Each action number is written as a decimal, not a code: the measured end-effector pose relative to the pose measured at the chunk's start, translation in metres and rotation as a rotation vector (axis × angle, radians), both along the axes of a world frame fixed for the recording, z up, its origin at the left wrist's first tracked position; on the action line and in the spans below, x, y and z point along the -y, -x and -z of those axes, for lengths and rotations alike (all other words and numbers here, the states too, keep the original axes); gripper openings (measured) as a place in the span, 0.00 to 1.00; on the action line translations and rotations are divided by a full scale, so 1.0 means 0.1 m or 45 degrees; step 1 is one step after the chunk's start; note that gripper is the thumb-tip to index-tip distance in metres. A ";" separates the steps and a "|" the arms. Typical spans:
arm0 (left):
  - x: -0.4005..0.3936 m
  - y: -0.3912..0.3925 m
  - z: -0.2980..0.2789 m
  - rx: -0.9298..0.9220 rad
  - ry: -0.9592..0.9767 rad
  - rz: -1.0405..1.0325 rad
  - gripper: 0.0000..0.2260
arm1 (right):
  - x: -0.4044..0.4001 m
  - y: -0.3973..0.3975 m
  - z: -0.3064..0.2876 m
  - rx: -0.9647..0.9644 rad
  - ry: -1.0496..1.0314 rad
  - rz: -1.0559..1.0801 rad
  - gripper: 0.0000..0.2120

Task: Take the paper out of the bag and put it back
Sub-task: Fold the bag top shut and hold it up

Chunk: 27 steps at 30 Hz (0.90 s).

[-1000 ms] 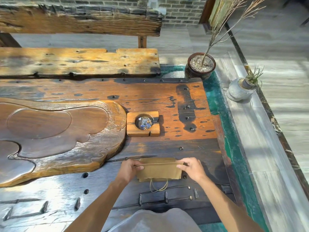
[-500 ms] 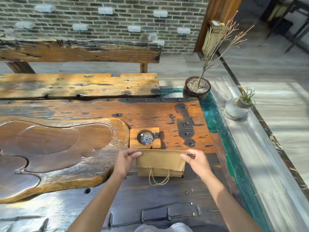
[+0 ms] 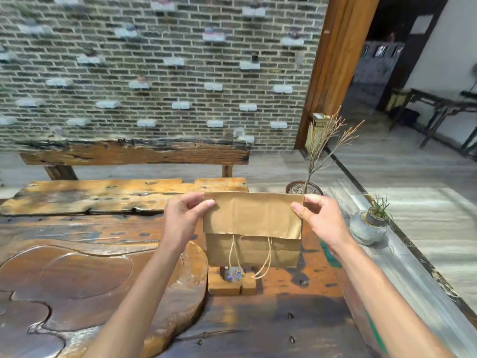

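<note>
Lifted off the bench (image 3: 103, 254), the bag (image 3: 253, 228) now hangs between both hands, folded flap uppermost, long axis crosswise. Left hand (image 3: 184, 218) and right hand (image 3: 321, 218) pinch its top corners; no paper shows; handles dangle below.

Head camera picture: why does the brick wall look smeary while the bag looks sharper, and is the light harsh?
Head view: the brick wall is motion-blurred, its pale bricks smeared; the paper bag, pinched at its top corners by the left hand and right hand, stays fairly crisp. Hard sunlight glares off the wooden table; wide-angle distortion tilts the door frame.
</note>
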<state>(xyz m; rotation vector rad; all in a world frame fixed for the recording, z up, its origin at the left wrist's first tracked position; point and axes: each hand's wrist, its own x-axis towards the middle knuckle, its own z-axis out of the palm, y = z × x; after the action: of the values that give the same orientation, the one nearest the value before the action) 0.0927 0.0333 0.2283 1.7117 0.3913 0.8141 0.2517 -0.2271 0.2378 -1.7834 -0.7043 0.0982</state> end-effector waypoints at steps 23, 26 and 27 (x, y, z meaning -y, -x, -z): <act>-0.31 0.44 -2.09 0.503 -0.189 -0.098 0.05 | -0.48 0.48 -2.10 0.442 -0.396 -0.041 0.09; -0.40 0.68 -2.11 0.513 -0.198 -0.138 0.06 | -0.64 0.60 -2.11 0.420 -0.409 -0.101 0.10; -0.43 0.76 -2.11 0.513 -0.198 -0.160 0.07 | -0.71 0.66 -2.12 0.408 -0.415 -0.125 0.09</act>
<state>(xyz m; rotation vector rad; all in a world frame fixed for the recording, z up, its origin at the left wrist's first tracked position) 0.0163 0.0767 0.4393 1.6244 0.1633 1.2801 0.1860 -0.1557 0.4494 -1.4643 -0.9778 -0.2306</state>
